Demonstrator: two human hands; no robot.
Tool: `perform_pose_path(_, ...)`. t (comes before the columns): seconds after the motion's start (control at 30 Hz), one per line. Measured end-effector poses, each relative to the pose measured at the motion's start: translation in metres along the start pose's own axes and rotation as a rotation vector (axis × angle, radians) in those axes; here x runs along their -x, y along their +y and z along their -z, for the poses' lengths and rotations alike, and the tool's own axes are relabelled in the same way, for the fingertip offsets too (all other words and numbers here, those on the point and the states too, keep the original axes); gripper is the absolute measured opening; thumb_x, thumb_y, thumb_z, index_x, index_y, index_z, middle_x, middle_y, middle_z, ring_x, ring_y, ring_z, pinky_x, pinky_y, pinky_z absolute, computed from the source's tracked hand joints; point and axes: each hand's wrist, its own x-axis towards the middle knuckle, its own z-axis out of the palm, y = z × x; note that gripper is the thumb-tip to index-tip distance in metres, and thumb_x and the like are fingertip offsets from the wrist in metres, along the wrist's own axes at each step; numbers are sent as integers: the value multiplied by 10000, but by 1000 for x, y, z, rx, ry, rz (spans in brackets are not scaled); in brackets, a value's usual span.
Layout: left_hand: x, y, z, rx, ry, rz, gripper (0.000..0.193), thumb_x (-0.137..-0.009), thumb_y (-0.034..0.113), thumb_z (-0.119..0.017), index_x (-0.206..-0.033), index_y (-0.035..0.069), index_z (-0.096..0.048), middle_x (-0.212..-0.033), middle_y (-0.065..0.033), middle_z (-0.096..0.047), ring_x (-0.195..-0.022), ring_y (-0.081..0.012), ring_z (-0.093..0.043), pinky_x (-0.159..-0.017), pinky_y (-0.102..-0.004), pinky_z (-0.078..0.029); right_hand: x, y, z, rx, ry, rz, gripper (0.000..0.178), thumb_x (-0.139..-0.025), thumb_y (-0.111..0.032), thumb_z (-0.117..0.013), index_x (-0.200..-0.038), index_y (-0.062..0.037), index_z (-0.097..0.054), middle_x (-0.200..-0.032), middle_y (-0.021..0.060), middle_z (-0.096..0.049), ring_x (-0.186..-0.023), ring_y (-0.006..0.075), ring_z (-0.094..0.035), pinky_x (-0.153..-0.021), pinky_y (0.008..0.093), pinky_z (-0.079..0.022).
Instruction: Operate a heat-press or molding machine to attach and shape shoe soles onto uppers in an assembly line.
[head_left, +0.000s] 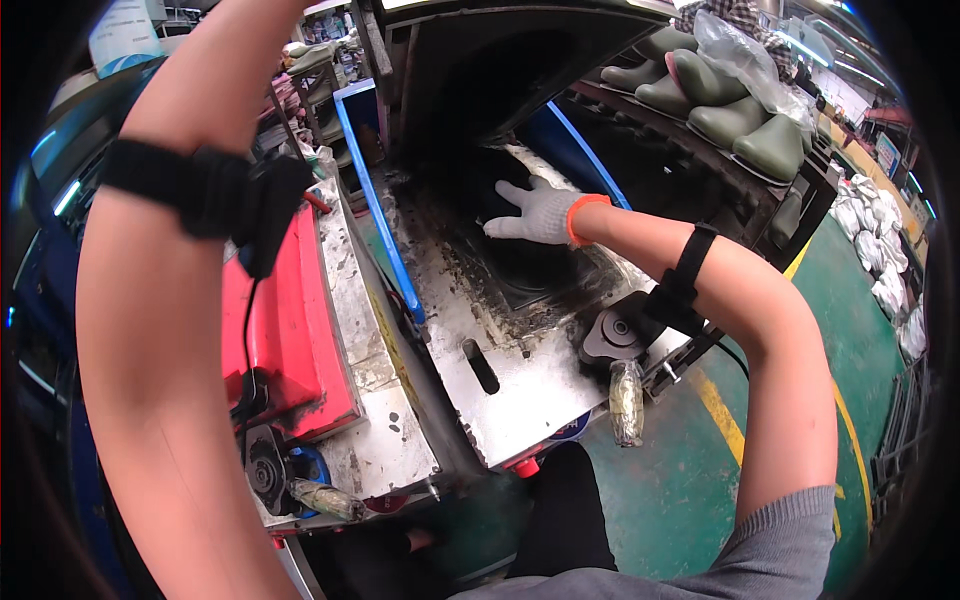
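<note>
My right hand (535, 212), in a whitish knit glove with an orange cuff, reaches over a dark, sooty plate (545, 285) on a worn metal machine bed (520, 415). Its fingers are spread and nothing shows in them; whether they touch the surface I cannot tell. Above the plate a heavy dark lid (490, 70) stands raised, its underside in shadow. My left forearm (150, 340) rises past the lid's left side, and the hand at its end is outside the picture. Each forearm carries a black strapped-on device.
Blue guards (378, 200) flank the bed. A red cover (290, 330) sits on the neighbouring machine at left. A tape-wrapped handle (626, 402) juts from the bed's front right. Olive-green boots (720, 120) crowd a rack at upper right; white bundles (872, 235) are piled beyond.
</note>
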Motion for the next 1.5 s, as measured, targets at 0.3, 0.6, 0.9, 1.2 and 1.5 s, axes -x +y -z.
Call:
perform_pose_path(0.3,26,42,-14,6,-45,115,508,-947,379,-678,-1314,27,-687,-1195,-177,-743,-1028,-247,-720,-887,-368,-547,100,-1,44,-54,106,156,831,-1007,-606,-570,-1606,-44,-444,-1613,273,-449,-1483,426,-459,-1226,410,-376)
perform_pose_path(0.6,129,65,-143,-129,227,-127,486,-896,277,-720,-1334,76,-659,-1262,-188,-707,-1204,-378,-665,-1074,-430,-510,265,-11,-50,-139,443,396,528,-957,-385,-676,-1359,-44,-662,-1370,210,-624,-1287,420,-567,-1109,527,-446)
perform_pose_path(0.9,228,66,-235,-212,280,-336,689,-726,89,-808,-1367,86,-554,-1210,-167,-616,-1177,-421,-586,-951,-519,-460,276,-22,-102,-74,743,495,337,-879,-121,-759,-1212,-97,-712,-1262,156,-649,-1257,387,-596,-1115,576,-438)
perform_pose_path(1.2,235,63,-250,-199,286,-352,756,-691,73,-822,-1393,96,-541,-1250,-164,-587,-1204,-439,-566,-947,-536,-461,282,45,-92,27,1061,548,415,-770,-20,-719,-1181,-77,-726,-1086,141,-707,-1045,359,-678,-904,480,-536)
perform_pose_path(1.5,237,67,-244,-218,282,-311,714,-693,83,-789,-1365,85,-548,-1241,-190,-595,-1167,-438,-571,-943,-532,-472,226,71,-70,96,1142,189,297,-941,-231,-703,-1209,-105,-723,-1151,125,-718,-1066,335,-647,-947,454,-508)
